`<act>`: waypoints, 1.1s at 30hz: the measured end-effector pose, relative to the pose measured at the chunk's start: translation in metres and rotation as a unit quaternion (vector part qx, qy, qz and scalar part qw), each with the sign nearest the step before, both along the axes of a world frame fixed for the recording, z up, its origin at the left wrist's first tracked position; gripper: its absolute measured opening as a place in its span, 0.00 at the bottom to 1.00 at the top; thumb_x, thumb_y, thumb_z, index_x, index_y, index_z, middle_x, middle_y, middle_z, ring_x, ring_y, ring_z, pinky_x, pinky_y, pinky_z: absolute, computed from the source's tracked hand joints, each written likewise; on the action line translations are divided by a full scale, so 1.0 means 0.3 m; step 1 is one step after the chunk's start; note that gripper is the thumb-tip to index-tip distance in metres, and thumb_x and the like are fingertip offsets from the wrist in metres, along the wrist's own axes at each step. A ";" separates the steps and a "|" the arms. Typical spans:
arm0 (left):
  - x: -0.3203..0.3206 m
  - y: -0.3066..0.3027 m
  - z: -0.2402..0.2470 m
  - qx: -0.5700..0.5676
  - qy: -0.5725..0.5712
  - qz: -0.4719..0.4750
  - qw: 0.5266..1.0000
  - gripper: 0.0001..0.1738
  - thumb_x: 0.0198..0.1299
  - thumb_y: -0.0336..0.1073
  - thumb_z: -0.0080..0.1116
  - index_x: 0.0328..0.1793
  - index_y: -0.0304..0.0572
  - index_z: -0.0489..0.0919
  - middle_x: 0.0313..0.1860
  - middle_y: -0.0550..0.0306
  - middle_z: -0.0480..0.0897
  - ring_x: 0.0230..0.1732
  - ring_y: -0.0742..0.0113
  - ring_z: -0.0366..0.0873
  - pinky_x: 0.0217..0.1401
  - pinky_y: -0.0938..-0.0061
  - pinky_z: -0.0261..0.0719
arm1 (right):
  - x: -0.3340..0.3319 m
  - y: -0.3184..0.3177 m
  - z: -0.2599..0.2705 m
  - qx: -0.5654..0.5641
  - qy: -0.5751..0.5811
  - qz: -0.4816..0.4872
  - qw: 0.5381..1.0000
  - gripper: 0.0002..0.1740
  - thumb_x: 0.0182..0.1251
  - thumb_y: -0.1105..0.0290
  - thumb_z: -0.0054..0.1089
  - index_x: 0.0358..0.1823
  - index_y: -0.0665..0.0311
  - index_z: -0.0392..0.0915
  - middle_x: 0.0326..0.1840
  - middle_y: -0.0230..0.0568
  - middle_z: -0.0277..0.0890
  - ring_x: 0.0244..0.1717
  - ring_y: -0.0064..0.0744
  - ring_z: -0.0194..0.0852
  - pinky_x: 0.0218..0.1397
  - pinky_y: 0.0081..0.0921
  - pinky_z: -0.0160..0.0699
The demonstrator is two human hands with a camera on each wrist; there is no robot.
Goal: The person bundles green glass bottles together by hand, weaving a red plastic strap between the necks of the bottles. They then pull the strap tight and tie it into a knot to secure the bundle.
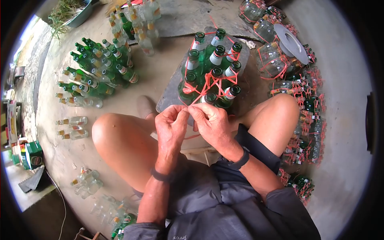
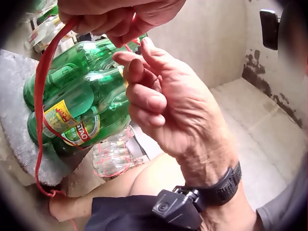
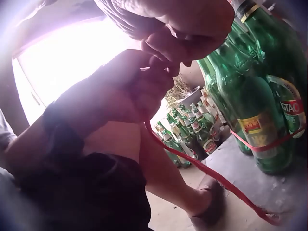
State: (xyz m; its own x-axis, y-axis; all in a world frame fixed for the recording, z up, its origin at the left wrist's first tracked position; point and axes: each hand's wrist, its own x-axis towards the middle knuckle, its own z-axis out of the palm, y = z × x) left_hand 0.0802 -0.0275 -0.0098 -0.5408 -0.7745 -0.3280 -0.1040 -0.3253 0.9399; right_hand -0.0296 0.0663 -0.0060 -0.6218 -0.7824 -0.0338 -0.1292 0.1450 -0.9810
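Note:
My left hand (image 1: 170,126) and right hand (image 1: 214,124) meet fingertip to fingertip just in front of a bundle of green beer bottles (image 1: 216,60). Between them they pinch a thin red plastic strap (image 1: 193,102). A long tail of the strap (image 2: 41,91) hangs from the left hand in the left wrist view. The bundle stands upright on a grey slab (image 1: 170,94), with red strap crossing between the necks and another band (image 3: 269,144) around the bodies. Fingers hide the exact spot where the strap is pinched.
Loose green and clear bottles (image 1: 102,60) stand in groups on the floor to the left. Strapped bundles (image 1: 274,60) line the right side, one with a grey round lid (image 1: 291,44) on top. My bare knees (image 1: 116,132) flank the slab.

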 end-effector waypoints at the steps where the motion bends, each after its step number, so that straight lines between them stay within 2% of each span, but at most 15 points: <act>1: 0.005 -0.002 -0.001 -0.001 0.005 -0.007 1.000 0.10 0.75 0.32 0.66 0.40 0.32 0.86 0.32 0.68 0.84 0.33 0.82 0.74 0.35 0.79 0.72 | 0.008 -0.004 -0.010 -0.001 0.000 -0.003 1.000 0.11 0.85 0.67 0.67 0.49 0.71 0.88 0.23 0.37 0.82 0.24 0.20 0.83 0.27 0.26 0.77; 3: 0.011 -0.003 -0.008 -0.003 0.009 -0.017 1.000 0.10 0.75 0.32 0.66 0.40 0.32 0.86 0.32 0.68 0.84 0.34 0.82 0.73 0.35 0.79 0.71 | 0.022 -0.011 -0.022 -0.008 -0.038 -0.034 0.999 0.11 0.84 0.68 0.68 0.46 0.71 0.88 0.24 0.30 0.81 0.23 0.15 0.77 0.27 0.22 0.75; 5: 0.019 -0.002 -0.016 -0.008 0.016 -0.031 0.999 0.09 0.74 0.32 0.65 0.41 0.34 0.88 0.31 0.73 0.81 0.31 0.85 0.69 0.34 0.81 0.65 | 0.040 -0.010 -0.011 -0.011 -0.063 -0.050 0.997 0.10 0.84 0.69 0.68 0.44 0.71 0.87 0.24 0.29 0.81 0.24 0.13 0.75 0.27 0.22 0.74; 9: 0.039 -0.008 0.006 -0.026 0.000 -0.060 0.998 0.09 0.74 0.31 0.63 0.40 0.34 0.88 0.31 0.73 0.81 0.32 0.85 0.68 0.34 0.81 0.65 | 0.066 -0.011 -0.009 -0.017 -0.103 -0.093 0.990 0.10 0.82 0.73 0.68 0.40 0.71 0.85 0.25 0.25 0.80 0.25 0.10 0.70 0.27 0.20 0.70; 13: 0.039 -0.022 0.001 -0.093 -0.058 -0.104 0.989 0.11 0.76 0.32 0.61 0.43 0.30 0.88 0.33 0.68 0.83 0.35 0.82 0.74 0.38 0.79 0.72 | 0.067 -0.011 -0.033 -0.040 -0.041 -0.106 0.993 0.09 0.80 0.75 0.68 0.38 0.71 0.84 0.24 0.24 0.78 0.27 0.09 0.68 0.27 0.21 0.68; 15: 0.016 -0.031 0.008 -0.137 -0.078 -0.107 0.982 0.12 0.77 0.32 0.60 0.46 0.29 0.88 0.34 0.66 0.85 0.37 0.81 0.76 0.40 0.79 0.75 | 0.061 -0.008 -0.037 -0.037 -0.035 -0.091 0.995 0.10 0.79 0.76 0.69 0.36 0.70 0.82 0.23 0.26 0.77 0.28 0.10 0.67 0.28 0.23 0.69; 17: -0.030 -0.042 0.017 -0.131 -0.043 -0.082 0.987 0.13 0.77 0.34 0.63 0.50 0.26 0.88 0.34 0.54 0.89 0.35 0.75 0.82 0.39 0.72 0.81 | 0.061 -0.011 -0.040 -0.045 -0.027 -0.095 0.994 0.10 0.79 0.76 0.69 0.36 0.70 0.81 0.23 0.29 0.76 0.28 0.11 0.67 0.29 0.24 0.70; 20: -0.083 -0.073 0.067 -0.139 -0.017 -0.166 0.976 0.14 0.78 0.35 0.64 0.52 0.26 0.88 0.36 0.54 0.90 0.37 0.74 0.84 0.41 0.72 0.83 | 0.059 -0.006 -0.042 -0.047 -0.010 -0.096 0.994 0.11 0.79 0.75 0.68 0.36 0.71 0.79 0.22 0.35 0.76 0.28 0.14 0.67 0.30 0.27 0.72; 22: -0.097 -0.086 0.055 -0.117 -0.009 -0.173 0.978 0.13 0.78 0.35 0.66 0.51 0.26 0.88 0.36 0.55 0.90 0.37 0.74 0.83 0.42 0.73 0.83 | 0.056 -0.006 -0.036 -0.046 -0.002 -0.094 0.995 0.11 0.80 0.75 0.68 0.36 0.71 0.79 0.22 0.38 0.76 0.29 0.15 0.67 0.31 0.29 0.74; 25: -0.102 -0.092 0.053 -0.110 -0.025 -0.165 0.980 0.11 0.78 0.33 0.66 0.51 0.27 0.88 0.35 0.58 0.89 0.36 0.74 0.83 0.41 0.73 0.83 | 0.066 -0.005 -0.027 -0.027 0.004 -0.090 0.996 0.09 0.79 0.76 0.67 0.37 0.71 0.80 0.24 0.44 0.79 0.27 0.24 0.76 0.33 0.33 0.77; 27: -0.102 -0.089 0.043 -0.097 -0.019 -0.172 0.980 0.10 0.81 0.34 0.65 0.55 0.33 0.89 0.39 0.66 0.87 0.41 0.81 0.79 0.42 0.79 0.80 | 0.080 -0.009 -0.028 -0.049 0.054 -0.081 0.994 0.08 0.76 0.76 0.68 0.36 0.70 0.81 0.27 0.50 0.83 0.29 0.42 0.87 0.35 0.38 0.81; 28: -0.101 -0.087 0.051 -0.097 -0.020 -0.174 0.980 0.10 0.81 0.34 0.65 0.55 0.33 0.89 0.39 0.66 0.87 0.41 0.81 0.79 0.42 0.79 0.80 | 0.082 0.004 -0.037 -0.049 0.053 -0.083 0.994 0.08 0.76 0.76 0.68 0.36 0.70 0.81 0.27 0.50 0.83 0.29 0.42 0.87 0.35 0.38 0.81; 30: -0.096 -0.090 0.076 -0.063 -0.071 -0.189 0.977 0.11 0.81 0.35 0.64 0.55 0.33 0.88 0.38 0.67 0.85 0.40 0.82 0.76 0.39 0.79 0.77 | 0.066 0.048 -0.060 -0.073 0.194 0.036 0.978 0.05 0.74 0.78 0.70 0.36 0.69 0.84 0.22 0.40 0.76 0.25 0.20 0.76 0.31 0.31 0.79; 31: -0.094 -0.094 0.077 -0.063 -0.072 -0.187 0.978 0.11 0.81 0.35 0.64 0.55 0.33 0.88 0.38 0.67 0.85 0.40 0.82 0.76 0.39 0.79 0.77 | 0.050 0.074 -0.048 -0.073 0.193 0.038 0.978 0.05 0.74 0.78 0.70 0.36 0.69 0.84 0.22 0.40 0.76 0.25 0.20 0.76 0.31 0.31 0.79; 33: -0.092 -0.100 0.077 -0.096 -0.068 -0.169 0.979 0.12 0.80 0.33 0.64 0.45 0.29 0.85 0.31 0.62 0.84 0.34 0.78 0.76 0.39 0.75 0.77 | 0.006 0.136 0.020 0.040 0.205 0.053 0.977 0.07 0.72 0.72 0.70 0.36 0.67 0.85 0.30 0.52 0.85 0.30 0.54 0.88 0.33 0.44 0.83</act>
